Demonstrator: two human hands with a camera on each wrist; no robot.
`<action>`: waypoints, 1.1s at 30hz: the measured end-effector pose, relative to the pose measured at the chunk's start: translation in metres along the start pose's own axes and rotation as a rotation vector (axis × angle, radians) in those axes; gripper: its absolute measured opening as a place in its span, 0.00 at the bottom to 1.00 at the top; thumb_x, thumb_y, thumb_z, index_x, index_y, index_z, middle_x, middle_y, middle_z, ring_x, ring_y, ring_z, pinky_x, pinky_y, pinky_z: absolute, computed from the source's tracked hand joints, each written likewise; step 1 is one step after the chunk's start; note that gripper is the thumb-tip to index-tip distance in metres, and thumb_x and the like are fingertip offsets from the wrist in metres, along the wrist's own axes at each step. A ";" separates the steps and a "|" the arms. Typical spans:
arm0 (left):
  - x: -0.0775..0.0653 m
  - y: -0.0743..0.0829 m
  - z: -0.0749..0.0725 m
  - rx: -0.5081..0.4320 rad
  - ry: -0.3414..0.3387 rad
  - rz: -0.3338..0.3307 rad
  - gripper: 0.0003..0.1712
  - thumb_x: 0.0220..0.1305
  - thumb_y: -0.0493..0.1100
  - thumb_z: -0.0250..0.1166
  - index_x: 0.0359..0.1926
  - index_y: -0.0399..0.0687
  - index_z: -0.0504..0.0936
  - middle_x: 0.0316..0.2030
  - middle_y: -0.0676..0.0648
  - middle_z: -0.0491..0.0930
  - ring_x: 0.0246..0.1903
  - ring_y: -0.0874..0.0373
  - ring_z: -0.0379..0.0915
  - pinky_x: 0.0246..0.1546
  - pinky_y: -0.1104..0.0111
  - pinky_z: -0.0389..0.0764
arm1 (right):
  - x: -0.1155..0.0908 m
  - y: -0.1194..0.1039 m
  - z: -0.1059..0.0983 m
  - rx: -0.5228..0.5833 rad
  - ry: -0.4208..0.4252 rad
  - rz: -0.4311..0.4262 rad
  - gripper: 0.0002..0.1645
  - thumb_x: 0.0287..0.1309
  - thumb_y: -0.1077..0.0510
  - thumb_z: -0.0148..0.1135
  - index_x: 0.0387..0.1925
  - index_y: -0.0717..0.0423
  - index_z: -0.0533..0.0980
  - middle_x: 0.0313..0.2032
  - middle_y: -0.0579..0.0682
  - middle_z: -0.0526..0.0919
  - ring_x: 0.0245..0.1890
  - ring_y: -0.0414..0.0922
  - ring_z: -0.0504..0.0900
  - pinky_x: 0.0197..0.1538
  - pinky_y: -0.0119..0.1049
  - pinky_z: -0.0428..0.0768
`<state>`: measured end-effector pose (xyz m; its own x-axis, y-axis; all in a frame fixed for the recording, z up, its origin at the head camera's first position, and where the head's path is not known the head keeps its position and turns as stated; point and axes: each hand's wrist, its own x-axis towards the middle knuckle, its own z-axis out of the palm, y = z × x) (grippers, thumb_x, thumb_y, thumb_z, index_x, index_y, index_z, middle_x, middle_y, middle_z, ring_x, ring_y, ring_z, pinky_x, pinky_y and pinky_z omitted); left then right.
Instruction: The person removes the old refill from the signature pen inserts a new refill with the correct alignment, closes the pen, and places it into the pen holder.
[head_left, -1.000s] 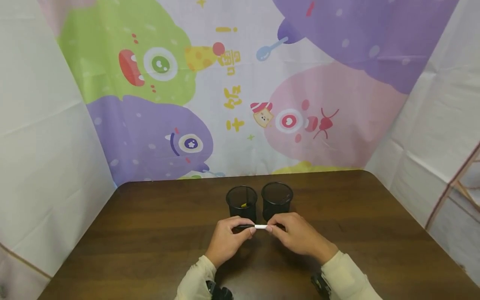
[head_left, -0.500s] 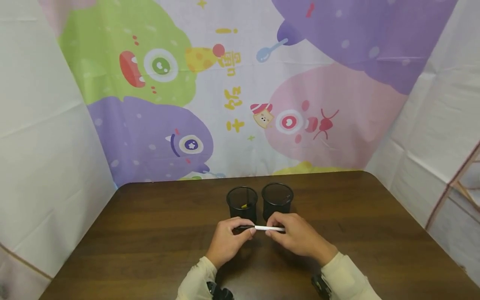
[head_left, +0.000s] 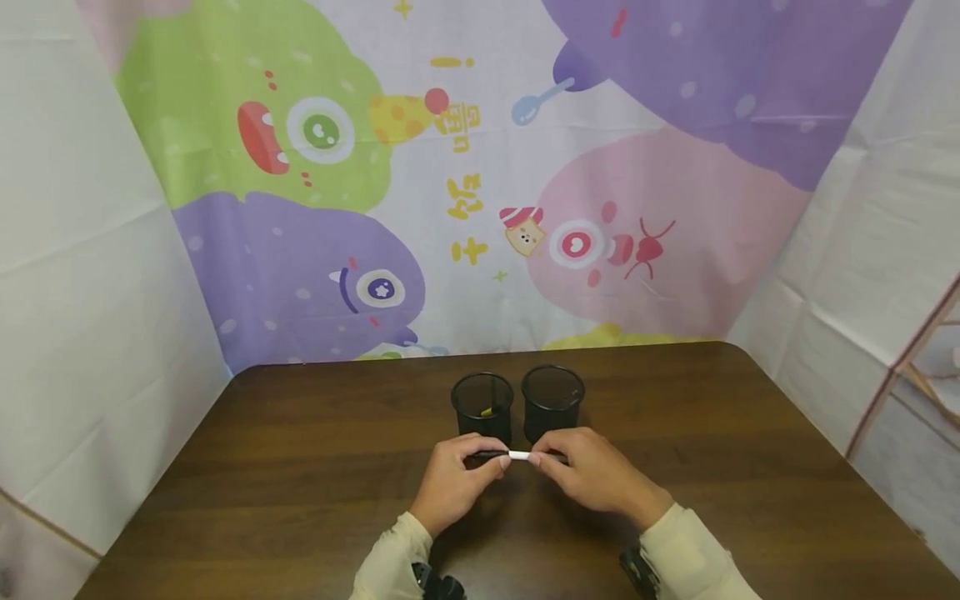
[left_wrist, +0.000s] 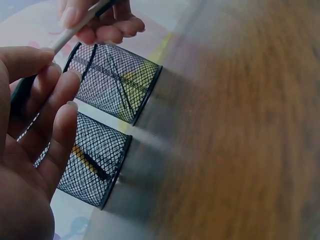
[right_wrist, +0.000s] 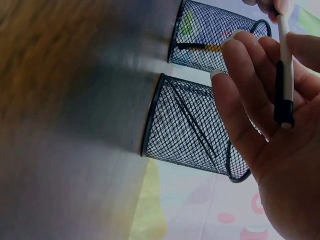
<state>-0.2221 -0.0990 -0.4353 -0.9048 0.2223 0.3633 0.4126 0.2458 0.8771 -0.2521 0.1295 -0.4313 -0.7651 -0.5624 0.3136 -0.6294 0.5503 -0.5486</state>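
In front of two black mesh pen cups, both hands hold a white-and-black pen (head_left: 519, 456) level above the table. My left hand (head_left: 457, 479) pinches its black left part between thumb and fingers. My right hand (head_left: 596, 471) has thumb and fingertips on the white barrel. In the right wrist view, the pen (right_wrist: 286, 85) shows a black end and a black strip, likely a clip, along its side. The left cup (head_left: 483, 425) contains a black-and-yellow item (left_wrist: 89, 160). Thin dark lines (right_wrist: 192, 120) show through the mesh of the right cup (head_left: 553, 417).
The dark brown wooden table (head_left: 315, 475) has rounded far corners. A cartoon-printed cloth (head_left: 480, 308) hangs behind it, and white cloth walls (head_left: 90, 275) stand at both sides. Each wrist wears a dark camera (head_left: 438, 582) by its cream sleeve (head_left: 393, 560).
The right fingers have shifted slightly along the pen. Half a second ago its right part showed white beyond them; now black shows there. The left hand and cups stay put.
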 end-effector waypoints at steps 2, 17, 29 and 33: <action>0.000 -0.001 0.000 -0.009 0.000 -0.009 0.06 0.61 0.33 0.71 0.40 0.40 0.88 0.31 0.50 0.84 0.30 0.58 0.82 0.32 0.69 0.81 | 0.001 -0.001 0.000 -0.001 0.006 -0.004 0.10 0.70 0.49 0.61 0.35 0.47 0.83 0.26 0.33 0.76 0.25 0.34 0.72 0.31 0.32 0.74; -0.001 -0.001 -0.004 -0.017 -0.006 -0.032 0.07 0.62 0.34 0.71 0.41 0.36 0.87 0.33 0.50 0.84 0.31 0.57 0.83 0.35 0.69 0.82 | 0.000 -0.001 0.001 0.018 0.028 -0.024 0.03 0.66 0.51 0.66 0.35 0.41 0.81 0.27 0.32 0.78 0.27 0.33 0.74 0.32 0.32 0.76; 0.005 -0.038 0.002 -0.031 0.009 -0.024 0.06 0.61 0.39 0.73 0.40 0.48 0.88 0.33 0.54 0.84 0.31 0.58 0.83 0.34 0.68 0.82 | -0.001 0.000 -0.004 0.009 0.015 0.004 0.04 0.63 0.53 0.69 0.33 0.41 0.81 0.27 0.32 0.78 0.27 0.33 0.75 0.33 0.32 0.76; 0.005 -0.039 0.001 -0.034 0.010 -0.006 0.06 0.62 0.40 0.73 0.40 0.50 0.88 0.33 0.54 0.84 0.31 0.59 0.83 0.34 0.68 0.82 | -0.002 0.000 -0.005 -0.014 0.016 0.003 0.04 0.62 0.54 0.70 0.33 0.42 0.81 0.27 0.31 0.78 0.28 0.32 0.75 0.34 0.32 0.77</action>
<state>-0.2426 -0.1068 -0.4680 -0.9084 0.2111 0.3610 0.4034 0.2149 0.8894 -0.2517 0.1336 -0.4281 -0.7689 -0.5512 0.3240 -0.6289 0.5605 -0.5389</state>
